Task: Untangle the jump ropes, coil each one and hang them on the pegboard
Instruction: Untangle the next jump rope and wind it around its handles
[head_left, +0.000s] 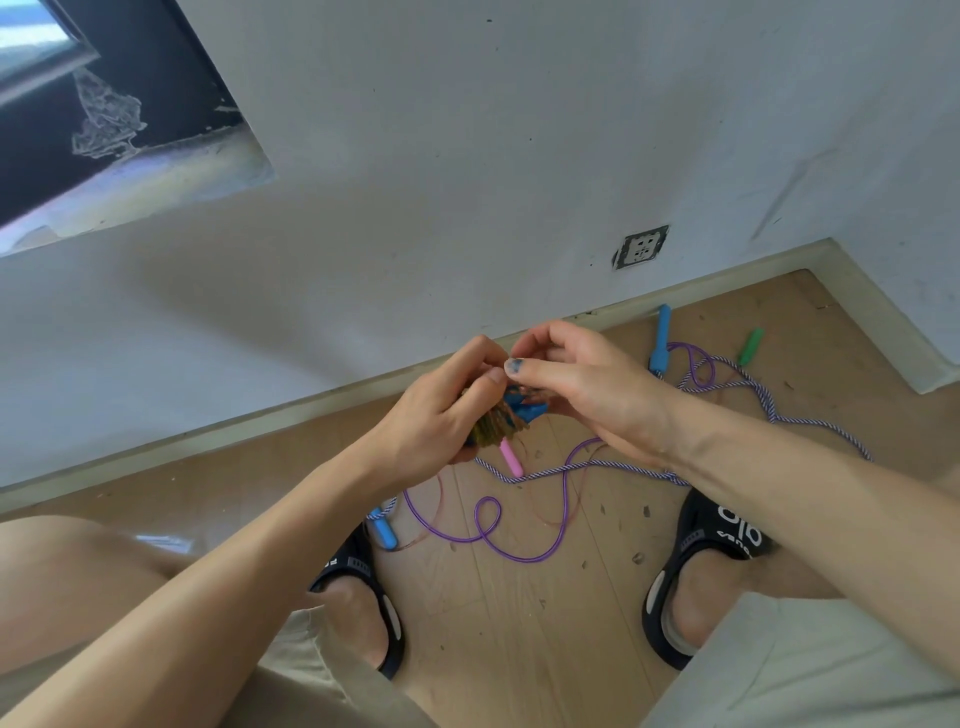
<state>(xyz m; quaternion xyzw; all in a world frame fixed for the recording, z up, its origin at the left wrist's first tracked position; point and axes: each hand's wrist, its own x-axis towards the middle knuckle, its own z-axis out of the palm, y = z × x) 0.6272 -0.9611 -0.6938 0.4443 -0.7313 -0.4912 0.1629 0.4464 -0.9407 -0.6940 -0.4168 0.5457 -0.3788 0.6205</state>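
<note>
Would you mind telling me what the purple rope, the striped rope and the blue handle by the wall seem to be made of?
The purple rope looks like smooth plastic cord: it is glossy and holds springy loops. The striped rope looks like braided fabric cord, matte, with a twisted white and purple pattern. The blue handle seems moulded plastic, evenly coloured with a slight sheen.

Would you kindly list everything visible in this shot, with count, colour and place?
rope bundle: one, olive-brown with blue, held between both hands
purple rope: one, looping on floor
striped rope: one, purple-white, floor right
blue handles: two, near skirting and by left foot
green handle: one, far right
pink handle: one, under hands
socket: one, grey, wall
slippers: two, black
left hand: grips bundle
right hand: pinches bundle
</note>
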